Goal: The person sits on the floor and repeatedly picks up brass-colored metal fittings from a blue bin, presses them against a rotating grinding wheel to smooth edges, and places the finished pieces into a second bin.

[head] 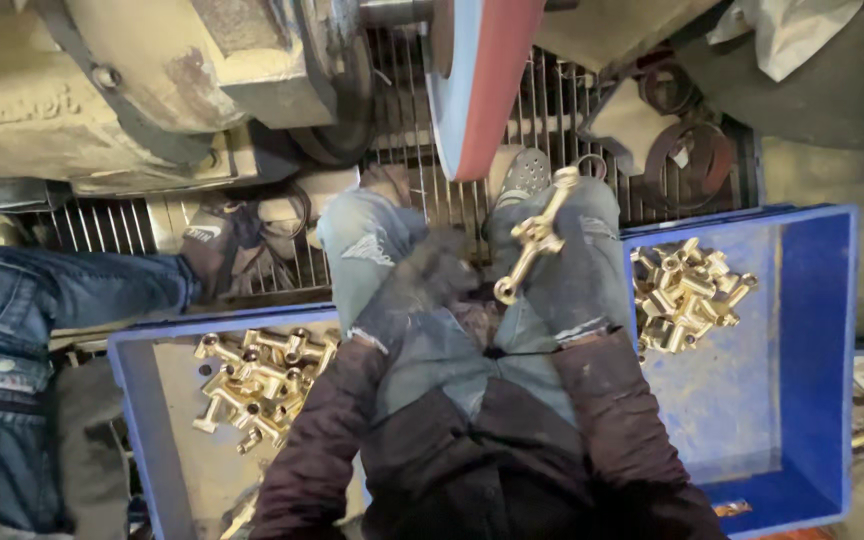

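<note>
Clamped in both gloved hands, a brass fitting [535,236], tilted, one end up near a red-and-blue sanding wheel [480,85], the other end down between the knees. Right hand [577,270] wrapped shut around the fitting's lower half, dark glove hiding the fingers. Left hand [430,280] blurred, pressed in against the fitting's lower end; exact hold there impossible to tell, though seemingly shut on it.

Beneath the hands, knees in worn, torn jeans [372,245], sleeves of a dark maroon jacket [612,400] running down to the bottom edge. Just beyond the knees, a metal floor grate [407,150] and the toe of a grey shoe [525,172].

To the right, a blue crate [812,350] with a heap of brass fittings [687,292] piled in its far left corner, right beside the right hand. To the left, a second blue crate [142,400], pale-floored, with another heap of fittings [257,385] near the left elbow.

Above, a heavy, grimy machine housing [142,80] carrying the wheel. At far left, another person's leg in blue jeans [22,300], brown boot [214,245] resting on the grate. At upper right, dark rings [692,150] lying on the grate.
</note>
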